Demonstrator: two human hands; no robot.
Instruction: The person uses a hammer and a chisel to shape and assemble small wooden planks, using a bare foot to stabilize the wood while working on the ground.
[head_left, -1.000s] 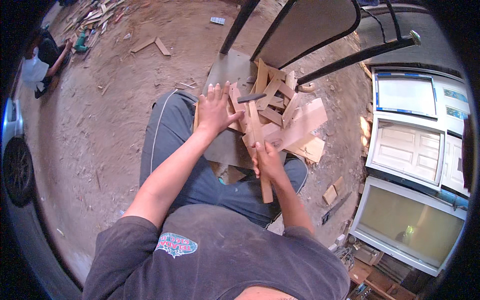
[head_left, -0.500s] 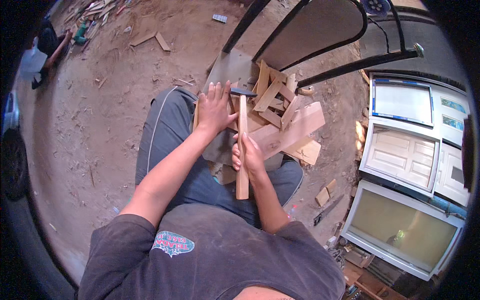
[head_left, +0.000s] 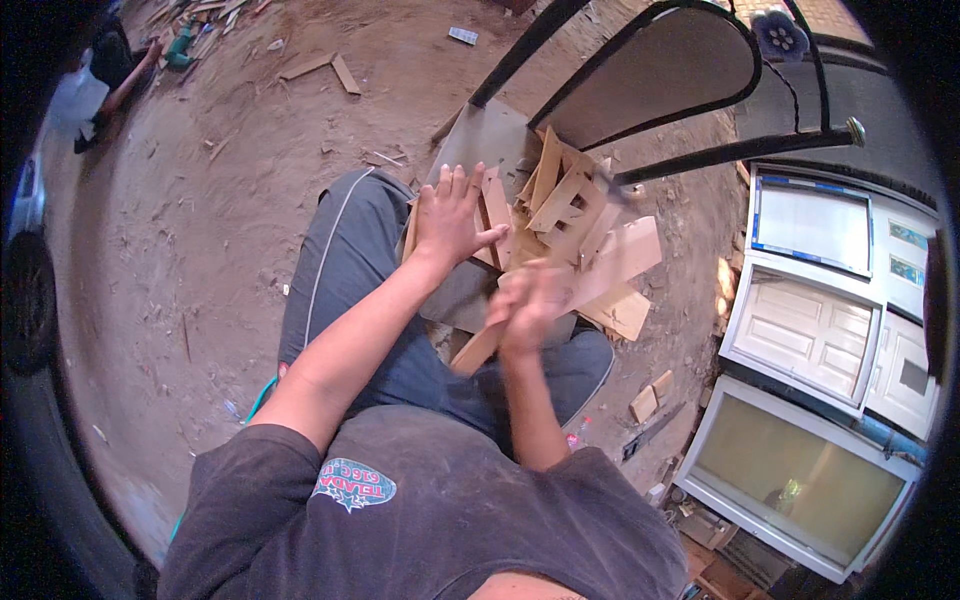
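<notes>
My left hand (head_left: 450, 220) lies flat with fingers spread, over narrow wooden pieces (head_left: 495, 208) on a grey flat surface (head_left: 483, 140) in front of my lap. My right hand (head_left: 528, 305), smeared by motion, is wrapped round a hammer (head_left: 474, 350). The butt of its wooden handle points toward my lap; the hammer's head is too blurred to make out. Just beyond the right hand lies a loose heap of short wooden slats (head_left: 558, 205). A wider pale board (head_left: 630, 250) sticks out to the right of the heap.
A black metal frame with a grey panel (head_left: 650, 70) rises beyond the heap. White panelled doors (head_left: 805, 325) and a framed glass pane (head_left: 800, 470) stand at right. A handsaw (head_left: 655, 430) lies on the dirt floor. Another person's arm (head_left: 130, 85) shows at far left.
My right hand has swung the hammer to the right, its handle now slanting instead of upright in the picture. The left hand stays spread on the wood. The whole view has shifted slightly.
</notes>
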